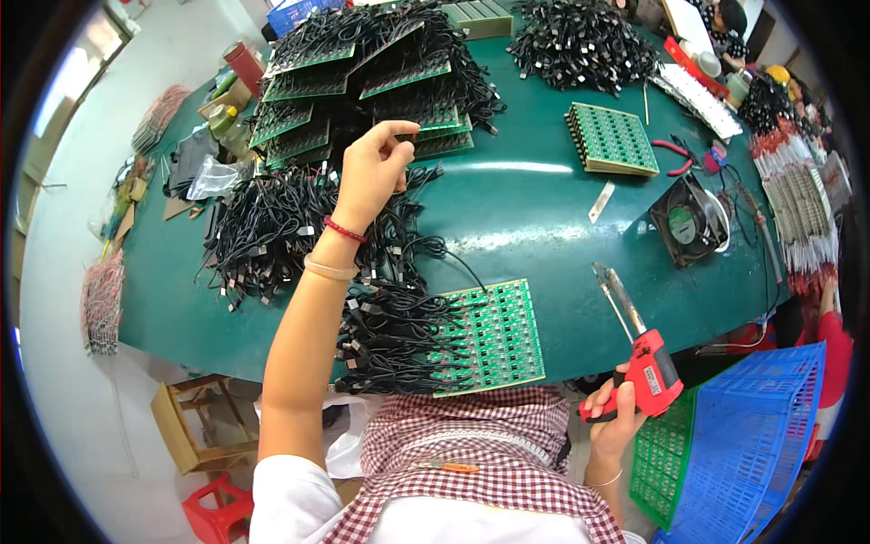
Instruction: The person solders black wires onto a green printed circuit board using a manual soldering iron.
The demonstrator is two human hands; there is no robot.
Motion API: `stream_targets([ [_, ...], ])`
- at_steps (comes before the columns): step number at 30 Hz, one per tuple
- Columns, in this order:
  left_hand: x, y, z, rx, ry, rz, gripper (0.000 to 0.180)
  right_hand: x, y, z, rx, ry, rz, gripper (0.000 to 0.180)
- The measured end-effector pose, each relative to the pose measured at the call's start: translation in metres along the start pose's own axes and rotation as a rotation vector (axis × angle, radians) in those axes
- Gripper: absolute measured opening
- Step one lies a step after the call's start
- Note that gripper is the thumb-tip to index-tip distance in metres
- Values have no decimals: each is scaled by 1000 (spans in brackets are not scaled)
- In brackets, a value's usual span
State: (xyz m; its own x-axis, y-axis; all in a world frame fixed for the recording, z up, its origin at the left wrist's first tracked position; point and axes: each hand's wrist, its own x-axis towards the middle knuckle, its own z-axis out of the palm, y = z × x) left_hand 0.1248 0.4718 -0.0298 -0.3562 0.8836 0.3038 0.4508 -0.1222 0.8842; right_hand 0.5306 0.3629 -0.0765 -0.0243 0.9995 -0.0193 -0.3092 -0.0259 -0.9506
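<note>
My left hand (373, 170) is raised over the cable heap, its fingers curled and thumb close to the index finger. Whatever may be between those fingertips is too small to make out. In my right hand (613, 419) is a red and black soldering gun (650, 376), its metal tip angled up and left over the table's near edge. In front of me lies a green circuit board panel (504, 335). Black cables (399, 337) are attached along rows on its left side, and one cable arches over its top edge.
Black USB cables (272, 227) heap at left, below stacked boards with cables (308, 83). Farther right are bare board panels (612, 139), red-handled pliers (675, 156) and a fan (686, 222). Blue crates (752, 444) stand at lower right, and a red stool (217, 510) at lower left.
</note>
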Motion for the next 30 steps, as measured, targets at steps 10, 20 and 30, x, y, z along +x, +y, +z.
stream_targets([
  [10,-8,28,1,-150,-56,20,22,-3,2,2,-35,21,-28,30],
  [20,-3,49,-1,-2,-34,89,22,1,5,0,34,-11,5,29],
  [30,16,8,27,-75,-275,-220,22,5,5,2,19,12,7,29],
])
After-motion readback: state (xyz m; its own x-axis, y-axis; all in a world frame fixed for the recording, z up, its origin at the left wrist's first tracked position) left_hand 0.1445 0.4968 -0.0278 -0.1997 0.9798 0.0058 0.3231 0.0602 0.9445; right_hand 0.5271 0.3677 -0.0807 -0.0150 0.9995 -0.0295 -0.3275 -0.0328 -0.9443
